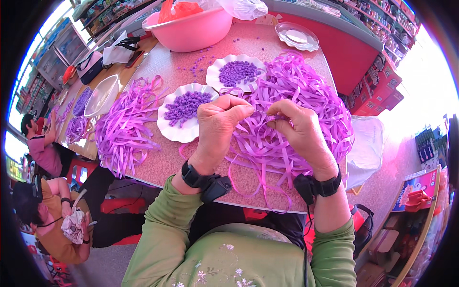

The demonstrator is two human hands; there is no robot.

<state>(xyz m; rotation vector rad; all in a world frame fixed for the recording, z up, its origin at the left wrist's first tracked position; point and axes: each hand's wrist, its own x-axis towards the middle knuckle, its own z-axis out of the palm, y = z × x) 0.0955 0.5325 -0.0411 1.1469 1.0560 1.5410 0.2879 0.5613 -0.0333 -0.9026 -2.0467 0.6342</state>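
Observation:
Both my hands are raised over the near side of the table, their fingertips close together. My left hand [217,131] is closed in a pinch, thumb against the curled forefinger. My right hand [306,134] pinches too, just to its right. A thin pale strand seems to run between the fingertips; it is too fine to name. Behind and below them lies a large heap of purple ribbons [306,86], some loops hanging at the table's front edge. Left of my left hand stands a white scalloped dish [178,136] of purple beads [185,106]. A second scalloped dish [215,71] of beads [237,73] stands behind it.
Another ribbon pile [125,129] lies on the table's left side. Loose beads [193,67] are scattered near a pink basin [191,31] at the back. A clear plate [297,36] sits back right. Two people [52,210] sit at the left; a shelf [406,225] stands lower right.

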